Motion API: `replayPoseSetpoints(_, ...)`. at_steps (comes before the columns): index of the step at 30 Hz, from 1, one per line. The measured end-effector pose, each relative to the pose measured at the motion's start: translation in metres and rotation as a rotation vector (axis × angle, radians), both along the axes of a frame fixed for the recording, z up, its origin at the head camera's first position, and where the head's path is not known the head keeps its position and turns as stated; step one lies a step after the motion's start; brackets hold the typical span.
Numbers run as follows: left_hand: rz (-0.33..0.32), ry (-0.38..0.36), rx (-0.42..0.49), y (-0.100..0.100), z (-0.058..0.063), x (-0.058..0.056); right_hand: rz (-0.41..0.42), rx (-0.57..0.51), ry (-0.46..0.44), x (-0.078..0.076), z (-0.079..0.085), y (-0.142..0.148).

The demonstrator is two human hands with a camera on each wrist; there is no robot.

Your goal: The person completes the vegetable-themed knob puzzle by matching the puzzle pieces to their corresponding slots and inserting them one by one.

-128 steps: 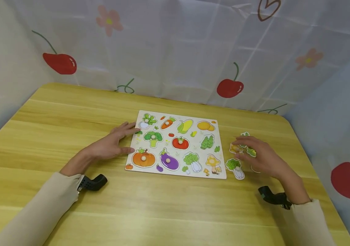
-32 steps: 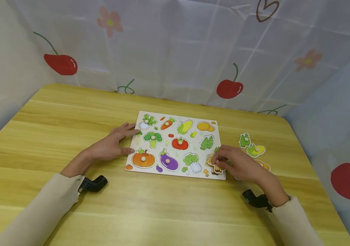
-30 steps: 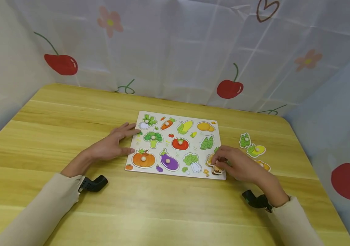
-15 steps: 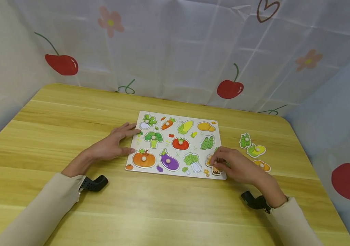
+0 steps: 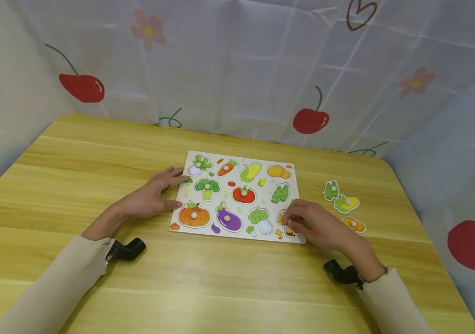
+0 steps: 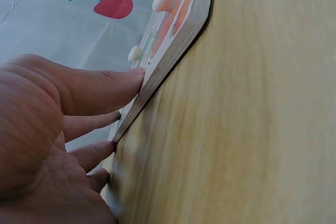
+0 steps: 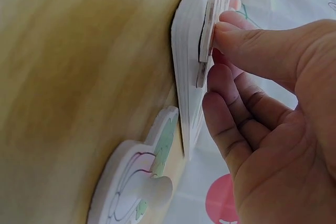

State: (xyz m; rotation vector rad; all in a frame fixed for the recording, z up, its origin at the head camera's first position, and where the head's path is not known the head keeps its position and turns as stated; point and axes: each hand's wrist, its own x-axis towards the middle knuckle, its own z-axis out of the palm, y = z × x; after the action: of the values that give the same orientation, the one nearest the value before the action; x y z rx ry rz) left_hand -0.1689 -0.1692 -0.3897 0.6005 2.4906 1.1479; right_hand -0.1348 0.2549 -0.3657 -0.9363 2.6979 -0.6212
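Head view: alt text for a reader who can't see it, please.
Right hand pinches a mushroom piece at the right of a vegetable puzzle board; left hand touches its left edge. Three loose pieces show farther right on the table.

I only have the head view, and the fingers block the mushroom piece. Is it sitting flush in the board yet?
Observer: It doesn't look flush. In the right wrist view, the mushroom piece shows its side edge above the face of the board.
Operator: Is anything hidden behind the right hand?
Observer: Yes, a leafy cabbage piece lies on the table beside the board. I can't tell whether they touch.
Operator: Is that one face up?
Observer: Yes, the right wrist view shows its knob jutting from the printed face.
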Motion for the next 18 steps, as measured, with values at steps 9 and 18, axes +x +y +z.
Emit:
replayPoseSetpoints(9,-0.009,0.009,0.008,0.0007,0.0012,-0.0004,-0.002,-0.022,-0.008,0.0003,-0.002,0.0007)
replayPoseSetpoints(18,-0.007,0.005,0.018,0.0005,0.0006,-0.0006,-0.003,-0.038,-0.007,0.0013,-0.0049,0.0024)
